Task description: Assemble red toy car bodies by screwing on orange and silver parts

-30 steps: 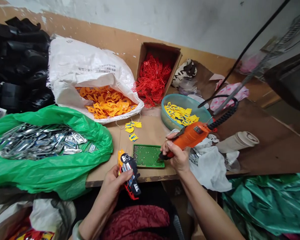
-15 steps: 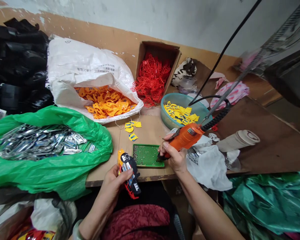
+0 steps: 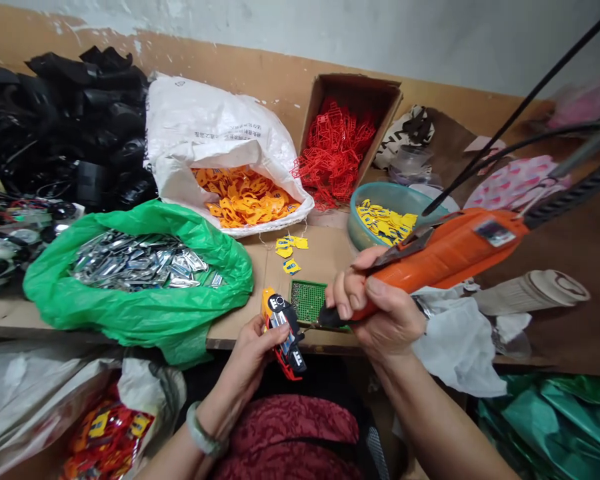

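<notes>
Holding the toy assembly [image 3: 286, 337], the left hand [image 3: 255, 347] has its thumb pressed flat on the silvery insert, the fingers closed beneath and partly hidden. The assembly, in black, yellow and red, is tilted, its yellow end uppermost, and sits in front of the table edge. The right hand [image 3: 385, 307] is wrapped firmly around the orange power tool [image 3: 445, 250], fingers curled about the lower body near its dark nose. The tool slants down to the left; its thin bit reaches the assembly's right side, though contact cannot be confirmed. A pale bangle [image 3: 200, 430] is noted on the left wrist.

Behind the tool's nose, on the table [image 3: 260, 260], lies a green perforated tray [image 3: 307, 300], partly covered from view, with small dark items at its left side. Loose yellow pieces [image 3: 291, 267] rest just beyond it. Farther back, a teal bowl [image 3: 360, 233] contains more yellow pieces. A white sack [image 3: 215, 113] lies open on orange parts [image 3: 245, 197]; beside it, a cardboard box [image 3: 387, 100] on its side spills red frames [image 3: 333, 147]. To the left, a green bag [image 3: 65, 293] holds silvery parts [image 3: 135, 260], with black parts [image 3: 93, 180] piled behind.
</notes>
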Demonstrator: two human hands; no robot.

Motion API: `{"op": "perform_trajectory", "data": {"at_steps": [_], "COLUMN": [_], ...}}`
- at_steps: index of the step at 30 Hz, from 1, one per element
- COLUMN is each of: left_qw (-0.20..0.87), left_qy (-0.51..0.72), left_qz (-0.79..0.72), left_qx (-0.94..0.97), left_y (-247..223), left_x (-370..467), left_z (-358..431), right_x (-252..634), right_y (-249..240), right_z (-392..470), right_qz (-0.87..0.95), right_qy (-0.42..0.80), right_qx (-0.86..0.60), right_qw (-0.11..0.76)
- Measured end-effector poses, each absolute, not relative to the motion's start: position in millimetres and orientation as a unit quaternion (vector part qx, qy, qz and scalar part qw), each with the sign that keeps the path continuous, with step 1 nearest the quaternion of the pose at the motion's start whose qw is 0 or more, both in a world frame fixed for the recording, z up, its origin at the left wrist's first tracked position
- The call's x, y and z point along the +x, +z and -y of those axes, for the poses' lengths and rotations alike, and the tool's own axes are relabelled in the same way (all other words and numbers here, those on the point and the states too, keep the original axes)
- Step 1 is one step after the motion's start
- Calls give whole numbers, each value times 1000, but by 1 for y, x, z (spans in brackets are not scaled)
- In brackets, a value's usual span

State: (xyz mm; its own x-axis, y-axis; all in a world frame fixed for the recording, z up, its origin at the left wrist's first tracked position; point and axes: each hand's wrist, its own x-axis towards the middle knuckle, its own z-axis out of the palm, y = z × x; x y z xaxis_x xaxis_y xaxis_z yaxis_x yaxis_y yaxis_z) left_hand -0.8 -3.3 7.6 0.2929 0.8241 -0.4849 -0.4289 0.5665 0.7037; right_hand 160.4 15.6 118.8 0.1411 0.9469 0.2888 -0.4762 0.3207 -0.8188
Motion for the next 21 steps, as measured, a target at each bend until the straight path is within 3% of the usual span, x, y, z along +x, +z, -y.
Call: {"op": "perform_trajectory", "data": {"at_steps": [21], "left_qw": [779], "left_qy": [420], "left_qz": [-419], "left_qx": [201], "left_y": [10], "left_x": [-1], "left_z": [1], "right_x": [136], "right_y": [98], "right_z": [-13], "right_qz": [460], "right_qy": [541], "right_qx": [-276], "right_qw": [648]}}
